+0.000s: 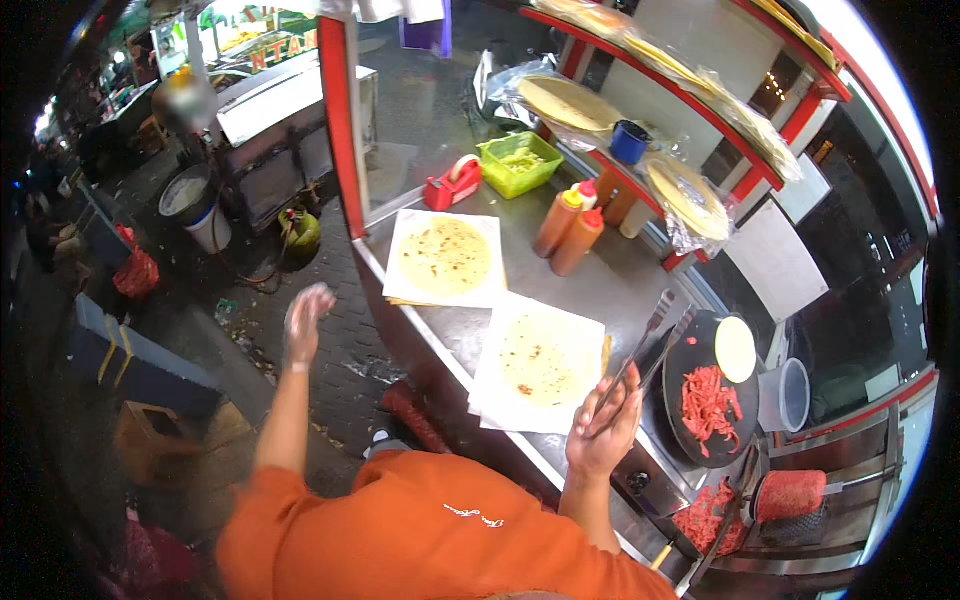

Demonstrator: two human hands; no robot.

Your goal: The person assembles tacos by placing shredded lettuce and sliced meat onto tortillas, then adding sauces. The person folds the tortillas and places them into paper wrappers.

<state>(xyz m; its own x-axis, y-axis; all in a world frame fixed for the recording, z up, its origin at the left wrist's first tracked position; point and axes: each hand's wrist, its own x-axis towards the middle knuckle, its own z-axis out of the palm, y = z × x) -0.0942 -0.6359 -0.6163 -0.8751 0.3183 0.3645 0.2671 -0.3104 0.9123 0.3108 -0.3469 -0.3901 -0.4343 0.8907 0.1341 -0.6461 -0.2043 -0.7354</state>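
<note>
My right hand point(605, 425) is closed round a pair of metal tongs point(628, 372), which point away from me beside the black round griddle point(700, 365). Strips of red meat point(710, 408) lie on the griddle, with a pale round flatbread point(736, 350) near its far edge. Away from the counter, above the pavement, my left hand point(304, 325) is raised in a clear plastic glove. Its fingers look stretched out, slightly blurred, and hold nothing. Between my hands, a browned flatbread point(540, 360) rests on white paper; another flatbread point(445, 256) on paper lies farther off.
Sauce bottles point(570, 235), a green basket of shredded greens point(520, 163) and a red tape dispenser point(455, 183) stand at the back. Shelves carry stacked flatbreads point(688, 195) on the right. A red meat roll point(790, 495) sits near right; a red post point(345, 130) edges the counter.
</note>
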